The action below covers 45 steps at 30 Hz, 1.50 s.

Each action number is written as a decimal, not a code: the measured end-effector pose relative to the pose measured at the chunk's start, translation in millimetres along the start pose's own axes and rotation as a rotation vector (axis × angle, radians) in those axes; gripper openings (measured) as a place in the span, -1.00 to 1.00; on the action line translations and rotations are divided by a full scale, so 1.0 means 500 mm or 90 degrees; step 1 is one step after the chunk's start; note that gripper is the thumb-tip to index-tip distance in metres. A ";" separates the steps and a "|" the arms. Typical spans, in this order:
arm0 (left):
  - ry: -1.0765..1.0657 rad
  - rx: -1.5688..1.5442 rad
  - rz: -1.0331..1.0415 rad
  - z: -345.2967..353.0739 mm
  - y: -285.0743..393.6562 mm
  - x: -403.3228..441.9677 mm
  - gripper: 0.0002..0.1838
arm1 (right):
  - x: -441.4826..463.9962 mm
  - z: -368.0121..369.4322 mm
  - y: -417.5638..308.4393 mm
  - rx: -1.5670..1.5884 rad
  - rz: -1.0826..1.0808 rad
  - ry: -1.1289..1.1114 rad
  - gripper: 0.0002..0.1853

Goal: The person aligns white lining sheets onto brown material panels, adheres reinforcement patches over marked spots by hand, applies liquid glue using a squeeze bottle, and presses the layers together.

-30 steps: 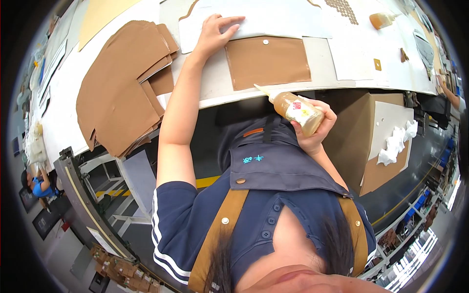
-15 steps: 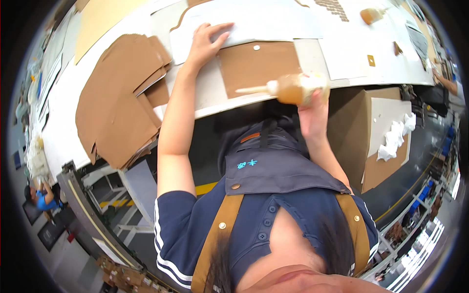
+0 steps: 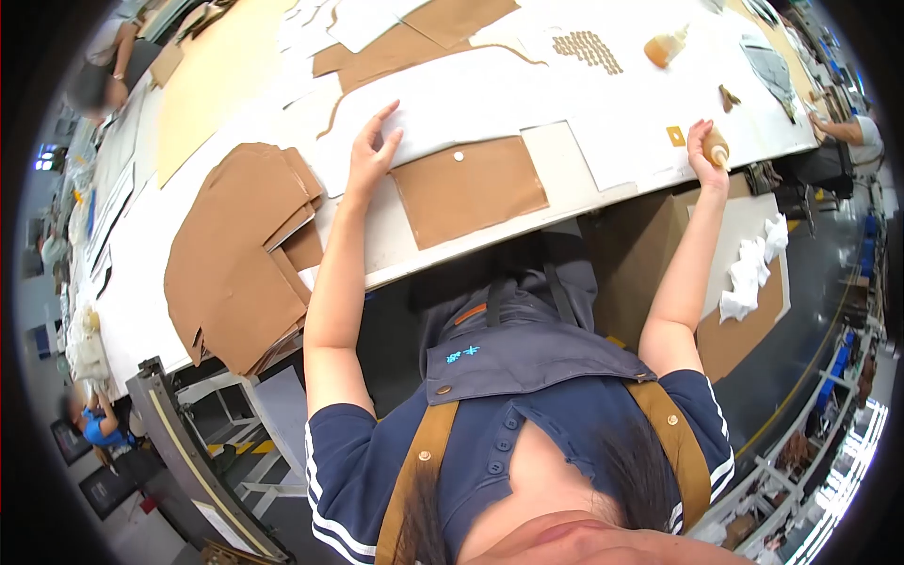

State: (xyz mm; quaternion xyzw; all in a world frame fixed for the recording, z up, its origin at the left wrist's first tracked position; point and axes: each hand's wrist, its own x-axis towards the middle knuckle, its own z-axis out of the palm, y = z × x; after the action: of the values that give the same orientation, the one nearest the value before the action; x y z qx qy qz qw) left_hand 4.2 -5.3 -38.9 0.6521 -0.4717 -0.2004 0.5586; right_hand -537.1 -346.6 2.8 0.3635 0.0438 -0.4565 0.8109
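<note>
My left hand point(image 3: 373, 155) is open, thumb and fingers apart, at the near left edge of a large white piece point(image 3: 443, 99) on the table. Just right of its wrist lies a brown rectangular piece point(image 3: 471, 193) with a small white disc point(image 3: 459, 156) at its top edge. Over the table's front edge at the right, my right hand point(image 3: 702, 155) is closed on a squeeze bottle point(image 3: 717, 148) with amber contents, its pale nozzle tilted toward me. Close to that hand lies a small yellow plate point(image 3: 675, 137) with a hole.
Stacked brown pieces point(image 3: 235, 254) overhang the table's front left. Small brown discs point(image 3: 589, 52) lie in rows farther back, near a second amber bottle point(image 3: 665, 47). Crumpled white paper point(image 3: 746, 278) hangs by a cardboard box point(image 3: 650, 245) below the right edge. Other people work at both sides.
My right hand has carried the squeeze bottle rightward, away from the brown rectangle, and the nozzle has turned from leftward to toward me. My left hand stays by the white piece. The view has shifted.
</note>
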 end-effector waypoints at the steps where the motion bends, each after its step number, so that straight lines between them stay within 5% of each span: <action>1: 0.008 -0.030 -0.013 0.004 0.004 0.005 -0.49 | 0.026 0.000 -0.043 0.023 -0.013 0.003 -0.59; 11: 0.058 -0.208 -0.167 0.018 0.122 0.036 -0.37 | 0.060 0.045 -0.109 0.179 0.010 0.008 -0.41; 14: 0.052 -0.196 -0.068 0.016 0.109 0.026 -0.34 | 0.068 0.042 -0.116 0.183 -0.004 -0.015 -0.42; 19: 0.100 -0.335 -0.226 0.006 0.100 0.007 -0.35 | 0.080 -0.063 0.043 -0.336 -0.282 -0.085 -0.35; 21: 0.083 -0.410 -0.265 0.000 0.080 0.002 -0.41 | 0.122 -0.149 0.114 -0.587 -0.029 -0.332 -0.45; 22: 0.042 -0.427 -0.264 -0.008 0.075 -0.001 -0.45 | 0.111 -0.177 0.239 -0.789 -0.176 -0.242 -0.59; 23: 0.001 -0.443 -0.262 -0.016 0.074 -0.003 -0.50 | 0.100 -0.208 0.323 -0.919 -0.109 -0.315 -0.67; 27: 0.004 -0.382 -0.238 -0.006 0.130 -0.011 -0.75 | 0.123 -0.291 0.528 -1.446 -0.042 -0.356 -0.39; 30: -0.024 -0.412 -0.230 -0.013 0.134 -0.014 -0.75 | 0.194 -0.346 0.582 -1.571 -0.065 -0.280 -0.36; 33: -0.003 -0.380 -0.227 -0.011 0.118 -0.011 -0.75 | 0.224 -0.328 0.599 -1.487 0.100 -0.374 -0.47; 37: 0.070 -0.283 -0.201 -0.007 0.113 -0.006 -0.71 | 0.201 -0.305 0.586 -1.341 -0.014 -0.367 -0.80; 45: 0.177 -0.200 -0.108 0.014 0.115 0.005 -0.71 | 0.182 -0.284 0.565 -1.381 -0.075 -0.435 -0.82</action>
State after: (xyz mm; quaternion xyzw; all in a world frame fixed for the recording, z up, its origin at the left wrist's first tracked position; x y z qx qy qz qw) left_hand -22.7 -7.4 12.6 0.6159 -0.2969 -0.2256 0.6940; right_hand -229.0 -231.6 17.4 -0.6757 0.2095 -0.2900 0.6445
